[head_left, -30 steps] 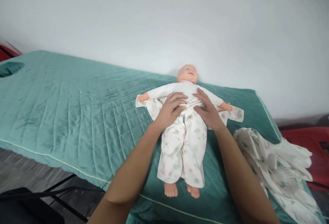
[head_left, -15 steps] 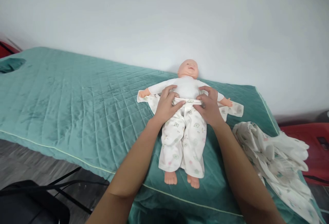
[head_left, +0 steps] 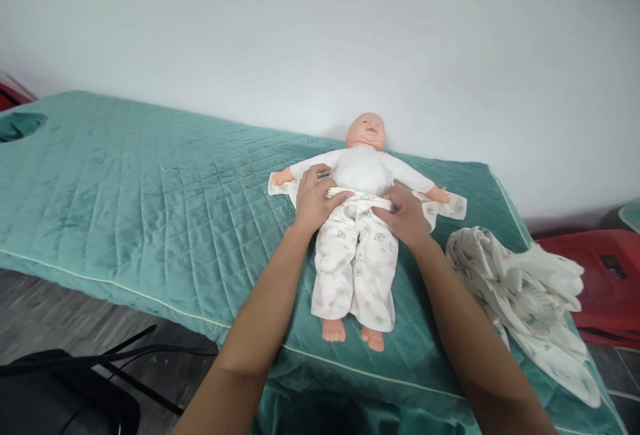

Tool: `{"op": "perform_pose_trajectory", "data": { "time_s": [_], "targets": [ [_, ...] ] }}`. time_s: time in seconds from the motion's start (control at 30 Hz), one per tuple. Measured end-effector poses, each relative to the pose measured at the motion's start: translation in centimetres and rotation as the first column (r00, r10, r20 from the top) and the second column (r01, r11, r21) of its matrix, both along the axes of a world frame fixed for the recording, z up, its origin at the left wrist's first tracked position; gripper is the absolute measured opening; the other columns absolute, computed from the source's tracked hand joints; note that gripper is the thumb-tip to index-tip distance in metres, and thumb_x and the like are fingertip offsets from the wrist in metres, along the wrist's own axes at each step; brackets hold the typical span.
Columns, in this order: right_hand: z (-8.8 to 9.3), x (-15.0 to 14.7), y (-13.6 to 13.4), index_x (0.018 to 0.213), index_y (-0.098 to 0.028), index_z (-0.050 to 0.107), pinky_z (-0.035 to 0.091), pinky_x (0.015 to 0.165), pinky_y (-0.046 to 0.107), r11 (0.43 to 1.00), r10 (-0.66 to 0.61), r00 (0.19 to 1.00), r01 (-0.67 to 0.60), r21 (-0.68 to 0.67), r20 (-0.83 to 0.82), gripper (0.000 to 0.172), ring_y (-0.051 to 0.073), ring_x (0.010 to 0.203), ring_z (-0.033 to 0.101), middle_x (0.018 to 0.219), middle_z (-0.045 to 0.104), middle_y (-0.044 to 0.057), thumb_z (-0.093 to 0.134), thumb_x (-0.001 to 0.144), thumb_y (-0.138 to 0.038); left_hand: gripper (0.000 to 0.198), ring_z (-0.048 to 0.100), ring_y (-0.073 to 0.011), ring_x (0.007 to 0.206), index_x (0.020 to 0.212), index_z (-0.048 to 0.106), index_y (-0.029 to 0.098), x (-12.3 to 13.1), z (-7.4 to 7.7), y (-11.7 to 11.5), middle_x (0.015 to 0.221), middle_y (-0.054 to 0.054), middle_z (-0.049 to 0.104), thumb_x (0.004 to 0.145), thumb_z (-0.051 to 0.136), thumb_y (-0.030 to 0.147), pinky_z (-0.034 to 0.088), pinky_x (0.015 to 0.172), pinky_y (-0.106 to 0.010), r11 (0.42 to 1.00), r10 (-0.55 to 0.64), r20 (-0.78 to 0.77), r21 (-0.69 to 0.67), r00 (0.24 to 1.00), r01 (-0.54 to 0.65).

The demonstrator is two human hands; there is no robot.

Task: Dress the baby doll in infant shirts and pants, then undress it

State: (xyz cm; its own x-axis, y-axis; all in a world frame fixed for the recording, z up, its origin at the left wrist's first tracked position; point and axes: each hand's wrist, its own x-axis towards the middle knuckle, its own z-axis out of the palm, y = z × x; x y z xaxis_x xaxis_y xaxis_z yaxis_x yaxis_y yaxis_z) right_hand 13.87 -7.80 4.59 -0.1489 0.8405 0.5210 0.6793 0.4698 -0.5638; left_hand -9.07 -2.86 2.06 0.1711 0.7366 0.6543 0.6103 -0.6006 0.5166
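A baby doll (head_left: pixel 364 165) lies on its back on the green quilted bed cover, head toward the wall and arms spread. It wears white printed trousers (head_left: pixel 336 268), and its bare feet show below the cuffs. My left hand (head_left: pixel 314 200) grips the waistband on one side, thumb over the front. On the other side my right hand (head_left: pixel 406 212) pinches the same waistband. A printed baby shirt (head_left: pixel 454 207) is spread beneath the doll, its sleeves showing under both doll hands; the rest is hidden.
Crumpled white printed baby clothing (head_left: pixel 520 288) lies on the bed cover (head_left: pixel 190 222) to the right. A red case-like object (head_left: pixel 595 255) is beyond the bed's right edge. A dark chair-like object (head_left: pixel 65 395) stands at lower left. The white wall (head_left: pixel 250 42) borders the bed's far side.
Both hands have shifted slightly down and outward along the waistband, exposing more of the doll's white belly. The camera view has moved a little.
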Motion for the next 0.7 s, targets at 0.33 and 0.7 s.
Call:
{"op": "perform_pose_trajectory", "data": {
  "time_s": [0.33,0.7],
  "targets": [
    [-0.9,1.2,0.7,0.064,-0.023,0.050,0.037,0.070,0.034,0.983,-0.105,0.993,0.112,-0.147,0.057,0.026,0.021,0.070,0.054,0.065,0.057,0.000,0.062,0.080,-0.041,0.036,0.053,-0.0245,0.119,0.072,0.062,0.019,-1.7,-1.1,-2.6,0.124,-0.009,0.059,0.094,0.058,0.048,0.042,0.106,-0.043,0.992,0.059,0.010,-0.116,0.998,-0.057],
    [-2.3,1.3,-0.3,0.059,-0.025,0.039,0.038,0.077,0.039,0.942,-0.325,0.898,0.337,0.013,0.297,0.035,0.023,0.068,0.052,0.060,0.057,0.004,0.057,0.082,-0.043,0.031,0.054,-0.0235,0.114,0.077,0.058,0.019,-1.6,-1.0,-7.0,0.120,-0.011,0.055,0.094,0.059,0.045,0.046,0.101,-0.041,0.989,0.004,0.039,-0.151,0.999,0.002]
  ]
}}
